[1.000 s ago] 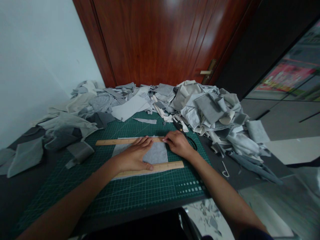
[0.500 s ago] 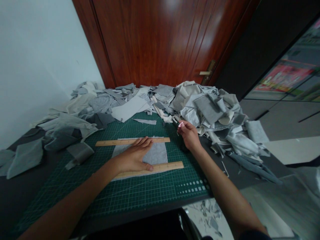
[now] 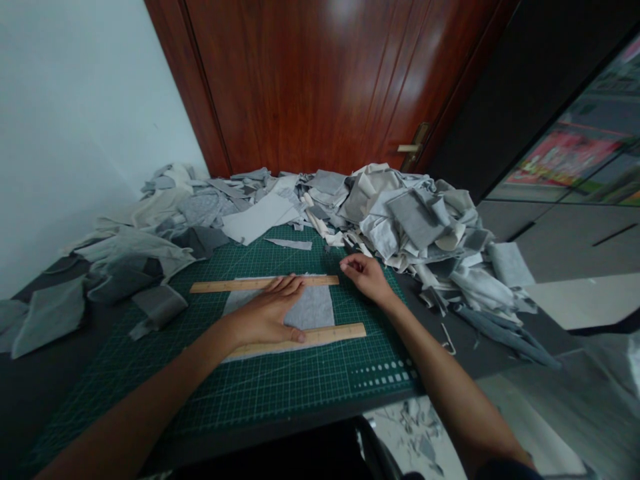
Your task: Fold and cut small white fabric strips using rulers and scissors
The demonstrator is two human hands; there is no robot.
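A light grey piece of cloth (image 3: 315, 308) lies flat on a green cutting mat (image 3: 295, 383). One wooden ruler (image 3: 225, 287) runs along its far edge, and another wooden ruler (image 3: 340, 332) crosses near its front edge. My left hand (image 3: 277, 313) rests flat, its fingertips on the far ruler and its thumb on the near one, with the cloth under the palm. Just beyond the far ruler's right end is my right hand (image 3: 365, 275), its fingers curled into a pinch. Whatever those fingers hold, if anything, is too small or hidden to make out.
Heaped fabric scraps (image 3: 420, 220) line the back and right of the table, and more scraps (image 3: 130, 250) lie at the left. A thin grey strip (image 3: 289, 244) is on the mat. Behind stands a wooden door (image 3: 300, 87). Scraps (image 3: 417, 427) litter the floor.
My right hand has come down and left, closer to the far ruler's end. The small pale pink thing at its fingertips no longer shows. My left hand has stayed in place.
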